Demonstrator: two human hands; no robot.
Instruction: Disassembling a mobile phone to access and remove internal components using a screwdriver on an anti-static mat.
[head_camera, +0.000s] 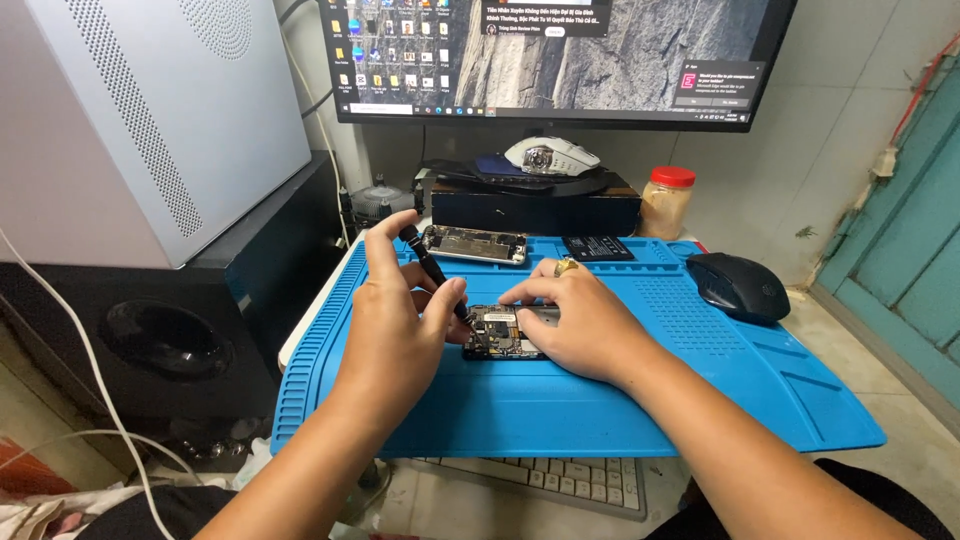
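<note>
Blue mat, opened phone between left hand, right hand

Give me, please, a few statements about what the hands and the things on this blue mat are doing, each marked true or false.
1. The left hand holds a black screwdriver. True.
2. The right hand rests on the black mouse. False: it steadies the opened phone.
3. The phone lies on the blue mat. True.
4. The red-lidded jar stands on the keyboard. False: it stands behind the mat, by the wall.
</note>
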